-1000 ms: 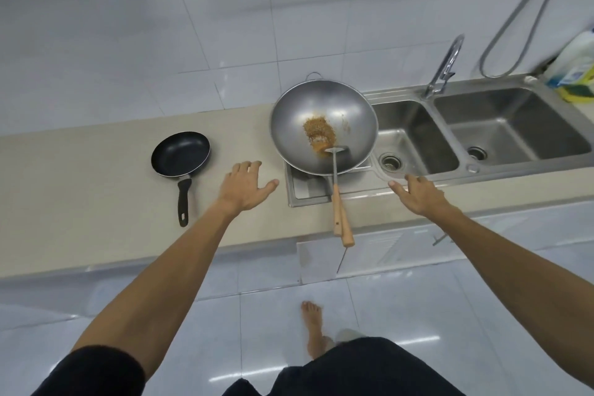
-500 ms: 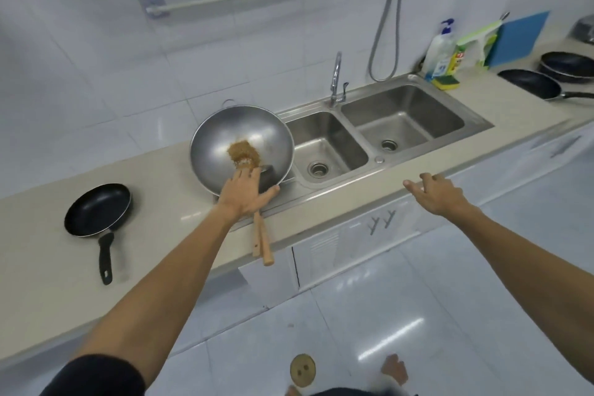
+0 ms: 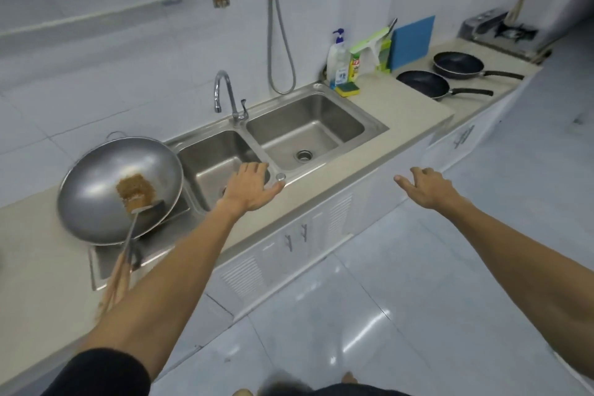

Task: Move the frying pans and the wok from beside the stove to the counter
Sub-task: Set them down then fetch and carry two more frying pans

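Sitting well left of the left hand (image 3: 249, 185), the wok (image 3: 106, 183) rests tilted on the steel drainboard (image 3: 154, 247) at the sink's left end, on the counter (image 3: 405, 112). A brown clump of food (image 3: 135, 190) lies inside it, and a spatula (image 3: 128, 247) leans out over its near rim, the wooden handle pointing toward the person and blurred at its end. Just right of the wok is the left sink basin (image 3: 212, 164); the left hand hovers over this basin's near edge, fingers spread and slack, holding nothing. Behind that hand stands the tap (image 3: 226, 93), and a hose (image 3: 279, 26) hangs down the tiled wall. The right basin (image 3: 305, 128) lies between the two hands and farther back. The right hand (image 3: 424, 186) is out over the floor, off the counter's front edge, fingers loosely curled and apart, empty too. Beyond it, at the far corner of the sink, are a soap bottle (image 3: 336, 58), a sponge (image 3: 347, 89) and a blue board (image 3: 411, 42) leaning on the wall. Farther right and well away from the right hand, two dark pans sit side by side on the counter, handles pointing right: the near pan (image 3: 422, 83) and the far pan (image 3: 458, 65). Past them, at the far right end, is the stove (image 3: 501, 32).
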Motion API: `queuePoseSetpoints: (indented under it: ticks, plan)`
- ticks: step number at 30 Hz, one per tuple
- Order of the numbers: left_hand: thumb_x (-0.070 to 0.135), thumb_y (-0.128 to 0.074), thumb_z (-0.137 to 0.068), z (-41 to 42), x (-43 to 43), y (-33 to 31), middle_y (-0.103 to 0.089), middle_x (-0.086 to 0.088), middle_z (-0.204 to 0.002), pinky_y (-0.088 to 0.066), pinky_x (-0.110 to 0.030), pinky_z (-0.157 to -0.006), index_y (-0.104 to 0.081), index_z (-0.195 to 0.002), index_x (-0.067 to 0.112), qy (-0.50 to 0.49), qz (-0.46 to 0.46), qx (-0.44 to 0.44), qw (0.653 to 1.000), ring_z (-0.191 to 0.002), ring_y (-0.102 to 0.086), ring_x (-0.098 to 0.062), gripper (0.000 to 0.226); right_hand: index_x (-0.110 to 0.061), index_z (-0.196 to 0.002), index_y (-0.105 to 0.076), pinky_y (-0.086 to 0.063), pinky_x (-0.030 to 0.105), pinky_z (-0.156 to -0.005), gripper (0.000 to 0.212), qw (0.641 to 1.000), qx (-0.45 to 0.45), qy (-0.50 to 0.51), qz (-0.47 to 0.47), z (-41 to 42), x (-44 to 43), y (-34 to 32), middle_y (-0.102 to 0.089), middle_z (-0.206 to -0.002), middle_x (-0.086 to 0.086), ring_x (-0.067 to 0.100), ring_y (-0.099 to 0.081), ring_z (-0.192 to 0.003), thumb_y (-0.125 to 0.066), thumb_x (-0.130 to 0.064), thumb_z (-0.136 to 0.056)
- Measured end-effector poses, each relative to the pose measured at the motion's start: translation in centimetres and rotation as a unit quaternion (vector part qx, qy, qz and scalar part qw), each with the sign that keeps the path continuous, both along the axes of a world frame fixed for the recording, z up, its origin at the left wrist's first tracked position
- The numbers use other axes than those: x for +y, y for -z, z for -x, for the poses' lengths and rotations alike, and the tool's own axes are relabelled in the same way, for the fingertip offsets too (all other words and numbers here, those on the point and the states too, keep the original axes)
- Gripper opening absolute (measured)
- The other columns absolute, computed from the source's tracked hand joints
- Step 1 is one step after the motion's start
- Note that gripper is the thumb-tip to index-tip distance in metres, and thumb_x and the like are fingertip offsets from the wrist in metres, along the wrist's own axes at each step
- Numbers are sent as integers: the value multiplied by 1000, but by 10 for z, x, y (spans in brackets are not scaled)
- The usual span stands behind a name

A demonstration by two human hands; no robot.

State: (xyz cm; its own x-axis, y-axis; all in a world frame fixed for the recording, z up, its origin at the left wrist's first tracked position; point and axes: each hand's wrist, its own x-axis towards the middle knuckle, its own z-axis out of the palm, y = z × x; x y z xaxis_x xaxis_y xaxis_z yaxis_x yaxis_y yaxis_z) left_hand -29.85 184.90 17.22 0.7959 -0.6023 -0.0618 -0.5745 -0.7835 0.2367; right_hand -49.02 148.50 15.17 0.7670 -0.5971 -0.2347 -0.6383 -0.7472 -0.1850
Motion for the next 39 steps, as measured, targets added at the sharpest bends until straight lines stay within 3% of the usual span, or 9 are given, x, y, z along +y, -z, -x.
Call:
queuePoseSetpoints:
  ticks: [11,18,23,27,39]
  plan:
    - [61,-45,-97,-9,-224,10,-51,-16,-147,-34,-44,-112,-46,-145,8,90,-23,9,996,-136,-43,-34,72,-9,-141,-46,-38,56,-105,80,998,-6,67,2,24,-172,7,-48,-145,25,44,-47,-130,-30,-72,-94]
    - [62,-42,-98,-53,-362,22,-51,-17,-148,-37,-47,-112,-44,-147,8,108,-19,29,994,-136,-45,-34,73,-9,-148,-39,-36,56,-108,81,997,9,80,1,-15,-281,17,-44,-150,24,43,-43,-135,-29,-69,-96]
    - [64,-43,-96,-103,-459,20,-53,-18,-143,-42,-50,-106,-50,-138,8,119,-20,41,992,-131,-46,-35,70,-9,-149,-39,-37,55,-108,80,996,7,90,6,-56,-362,11,-44,-150,23,42,-45,-134,-29,-68,-96]
    - [65,-42,-96,-139,-527,22,-49,-19,-148,-39,-47,-111,-42,-149,8,134,-26,28,990,-136,-44,-36,77,-8,-146,-42,-37,55,-107,79,995,1,105,2,-80,-422,12,-46,-149,23,42,-45,-134,-29,-68,-96]
    - [67,-34,-97,-185,-709,60,-33,-14,-161,-30,-48,-115,-31,-155,9,147,-88,44,984,-144,-30,-35,83,-10,-149,-39,-32,57,-113,75,990,8,136,-30,-106,-599,40,-42,-154,20,39,-37,-141,-25,-65,-99]
